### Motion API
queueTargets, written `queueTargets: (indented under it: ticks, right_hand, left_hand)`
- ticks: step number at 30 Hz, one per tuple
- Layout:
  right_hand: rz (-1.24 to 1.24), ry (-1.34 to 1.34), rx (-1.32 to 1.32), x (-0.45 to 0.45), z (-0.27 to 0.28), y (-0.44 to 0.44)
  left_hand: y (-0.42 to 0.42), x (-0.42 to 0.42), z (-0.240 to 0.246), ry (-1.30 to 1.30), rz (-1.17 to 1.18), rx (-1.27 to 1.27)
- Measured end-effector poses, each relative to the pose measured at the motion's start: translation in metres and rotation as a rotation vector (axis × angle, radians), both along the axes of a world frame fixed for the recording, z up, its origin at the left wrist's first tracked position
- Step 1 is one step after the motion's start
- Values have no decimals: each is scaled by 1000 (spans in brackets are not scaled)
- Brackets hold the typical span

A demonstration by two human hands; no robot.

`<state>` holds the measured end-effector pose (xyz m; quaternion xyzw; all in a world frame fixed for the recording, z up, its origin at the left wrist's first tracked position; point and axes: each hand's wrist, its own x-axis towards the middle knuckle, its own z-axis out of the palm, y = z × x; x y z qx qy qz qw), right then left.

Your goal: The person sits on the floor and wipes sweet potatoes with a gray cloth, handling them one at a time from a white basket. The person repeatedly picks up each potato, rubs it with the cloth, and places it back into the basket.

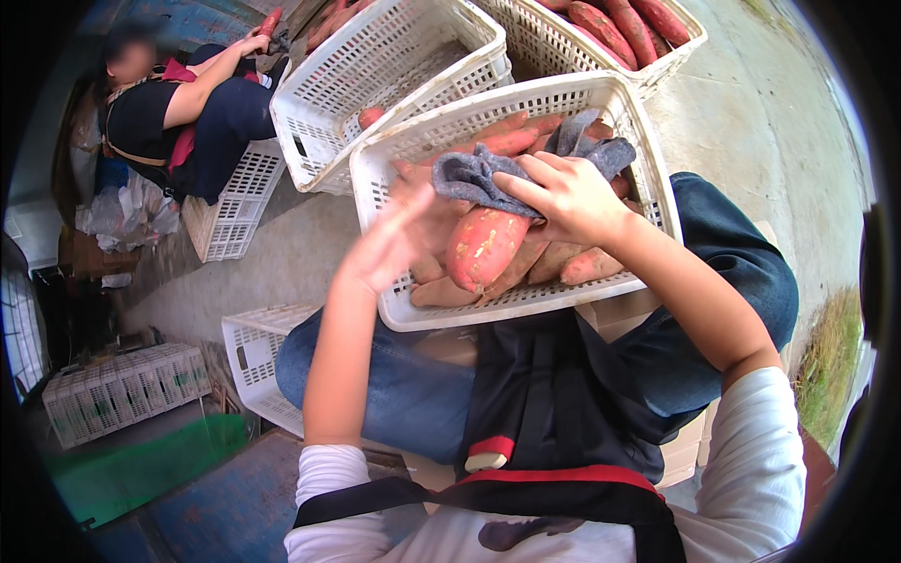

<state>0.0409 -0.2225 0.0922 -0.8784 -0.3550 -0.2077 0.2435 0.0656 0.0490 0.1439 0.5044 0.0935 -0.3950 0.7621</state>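
Note:
A large red-skinned sweet potato [487, 248] with pale, peeled-looking patches is raised above the white plastic crate [464, 320] before me. My right hand [563, 193] grips a grey cloth [468, 176] draped over the far end of this root, and its thumb lies beside the root. Blurred by motion, my left hand [394, 239] is just left of the sweet potato, fingers extended and nothing visible in them. Beneath both hands, more sweet potatoes [591, 266] fill the crate. Another piece of grey cloth [598, 151] shows beyond my right hand.
A second white crate [391, 77] adjoins on the far left, with one sweet potato [370, 117] visible inside. Behind stands a crate of red sweet potatoes [602, 32]. A co-worker [190, 105] sits at upper left, holding a sweet potato. Another crate [260, 366] is by my left knee.

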Motion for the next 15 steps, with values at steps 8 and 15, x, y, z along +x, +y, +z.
queueTargets:
  ticks: [8,15]
  right_hand:
    - [22,87,-103,4,-9,-1]
    - [-441,271,256,18,19,-22]
  left_hand:
    - [-23,-34,-31,152,-165,-10]
    - [-18,-41,-33,-48,-38,-38]
